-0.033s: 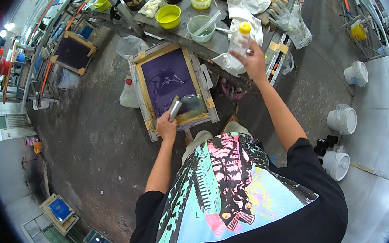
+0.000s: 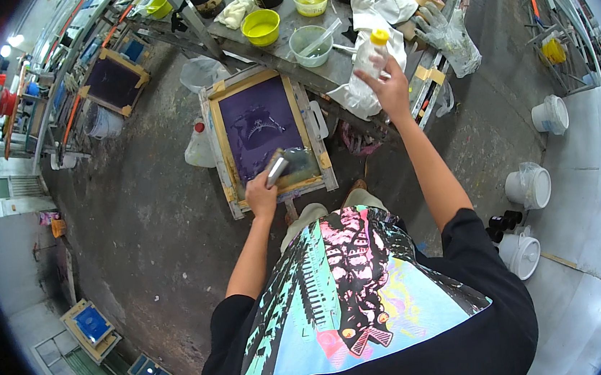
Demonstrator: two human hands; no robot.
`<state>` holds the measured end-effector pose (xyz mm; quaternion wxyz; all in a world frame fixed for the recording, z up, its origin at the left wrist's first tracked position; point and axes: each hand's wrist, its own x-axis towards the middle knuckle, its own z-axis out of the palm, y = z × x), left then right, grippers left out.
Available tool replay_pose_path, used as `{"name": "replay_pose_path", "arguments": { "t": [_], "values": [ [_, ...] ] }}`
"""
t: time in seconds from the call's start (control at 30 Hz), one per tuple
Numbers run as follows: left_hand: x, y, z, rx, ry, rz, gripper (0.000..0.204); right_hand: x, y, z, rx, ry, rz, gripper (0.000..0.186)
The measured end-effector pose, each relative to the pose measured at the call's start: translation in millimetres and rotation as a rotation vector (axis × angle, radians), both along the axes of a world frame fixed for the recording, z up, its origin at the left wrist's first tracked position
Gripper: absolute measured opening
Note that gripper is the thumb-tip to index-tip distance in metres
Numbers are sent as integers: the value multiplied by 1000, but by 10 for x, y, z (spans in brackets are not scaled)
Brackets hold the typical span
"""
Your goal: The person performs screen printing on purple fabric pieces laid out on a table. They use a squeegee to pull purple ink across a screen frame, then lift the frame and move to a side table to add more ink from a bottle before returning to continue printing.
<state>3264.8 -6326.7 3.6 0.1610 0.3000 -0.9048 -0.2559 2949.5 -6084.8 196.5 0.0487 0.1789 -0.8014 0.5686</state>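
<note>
My left hand (image 2: 261, 197) is closed around a short squeegee (image 2: 276, 172) with a silver-coloured bar, held over the near part of a screen printing frame (image 2: 221, 144). The frame has a wooden border with tan tape and a dark purple mesh (image 2: 250, 116) bearing a pale arched design. A cloudy wet-looking patch covers the mesh beside the squeegee. In my right hand (image 2: 389, 91) is a clear plastic bottle (image 2: 371, 61) with a yellow cap, tilted slightly, in front of a crumpled white cloth (image 2: 357, 99) at the table's edge.
The grey worktable (image 2: 340, 70) carries a yellow bowl (image 2: 260, 28), a clear tub with a spatula (image 2: 311, 45) and several paint containers. Stained gloves (image 2: 451, 39) hang at its right. A red-capped jug (image 2: 199, 146) stands left of the frame. White buckets (image 2: 528, 186) line the right wall.
My left hand and the squeegee have shifted slightly to the right, and the squeegee has turned a little. The bottle in my right hand has risen slightly.
</note>
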Motion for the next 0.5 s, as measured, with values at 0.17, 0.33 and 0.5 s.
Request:
{"name": "replay_pose_path", "arguments": {
  "t": [0.17,0.33,0.5],
  "values": [
    [-386,170,24,-53,40,-357,41,-864,-348,-637,-35,109,-62,87],
    [-143,-401,170,-143,-46,-626,32,-870,-585,-742,57,74,-89,93],
    [370,-927,293,101,-214,-141,39,-774,-535,-624,112,44,-19,97]
  ]
}}
